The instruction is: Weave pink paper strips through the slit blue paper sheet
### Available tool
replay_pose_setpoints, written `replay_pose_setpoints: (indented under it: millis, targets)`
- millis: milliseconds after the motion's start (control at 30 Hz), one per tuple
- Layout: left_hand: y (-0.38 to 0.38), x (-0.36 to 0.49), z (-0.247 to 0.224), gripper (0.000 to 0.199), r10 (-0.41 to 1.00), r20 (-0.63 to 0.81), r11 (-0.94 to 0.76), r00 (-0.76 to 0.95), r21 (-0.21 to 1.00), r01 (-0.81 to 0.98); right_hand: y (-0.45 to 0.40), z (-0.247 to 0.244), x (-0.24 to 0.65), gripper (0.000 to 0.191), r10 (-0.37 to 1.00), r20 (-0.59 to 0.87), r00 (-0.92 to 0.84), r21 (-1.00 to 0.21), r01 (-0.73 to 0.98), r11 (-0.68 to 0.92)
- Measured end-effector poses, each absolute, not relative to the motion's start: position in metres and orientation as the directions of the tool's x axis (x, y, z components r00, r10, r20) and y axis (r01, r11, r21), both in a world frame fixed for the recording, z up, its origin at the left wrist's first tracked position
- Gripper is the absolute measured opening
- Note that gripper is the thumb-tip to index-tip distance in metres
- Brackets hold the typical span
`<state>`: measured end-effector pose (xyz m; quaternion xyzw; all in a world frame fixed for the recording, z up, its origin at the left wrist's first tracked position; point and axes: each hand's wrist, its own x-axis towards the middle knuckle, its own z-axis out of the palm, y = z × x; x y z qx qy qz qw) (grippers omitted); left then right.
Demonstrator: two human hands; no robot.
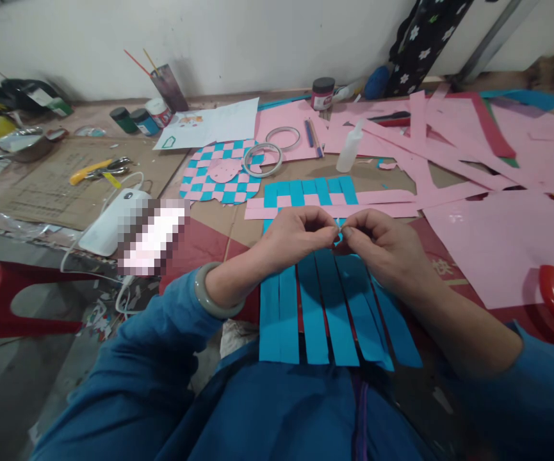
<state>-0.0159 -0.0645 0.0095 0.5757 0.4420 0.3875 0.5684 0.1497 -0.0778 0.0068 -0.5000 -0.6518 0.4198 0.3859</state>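
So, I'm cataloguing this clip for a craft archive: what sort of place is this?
It looks like a paper-craft workroom, perhaps an informal studio. The bench is spread with pink paper sheets, a woven pink-and-blue paper mat lies among them, and small paint jars stand near a cup of brushes.

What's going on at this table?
A seated person has the left hand and right hand together, pinching something small that is hard to make out, just above loose blue paper strips. Beyond the hands, pink paper strips are woven through the blue strips' far ends. A pink-and-blue checkered paper weave lies further up the table, near a plastic squeeze bottle.
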Motion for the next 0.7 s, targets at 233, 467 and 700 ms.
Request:
replay_pose_setpoints:
  millis: [233, 467, 700]
  targets:
    - [-0.0644, -0.017, 0.0087, 0.005, 0.948, -0.059, 0.04, 0.313, 0.997, 0.065, -0.0769, 0.0061, 0.1497, 0.01, 0.978, 0.086, -0.189, -0.934, 0.326, 0.145]
    - [-0.0638, -0.0171, 0.009, 0.006, 0.95, -0.051, 0.038, 0.309, 0.998, 0.047, -0.0758, 0.0085, 0.1494, 0.013, 0.968, 0.113, -0.224, -0.921, 0.341, 0.187]
    - [-0.0649, -0.0181, 0.0115, 0.006, 0.953, -0.038, 0.017, 0.3, 0.997, 0.073, -0.0786, 0.0102, 0.149, 0.011, 0.937, 0.268, -0.223, -0.821, 0.456, 0.343]
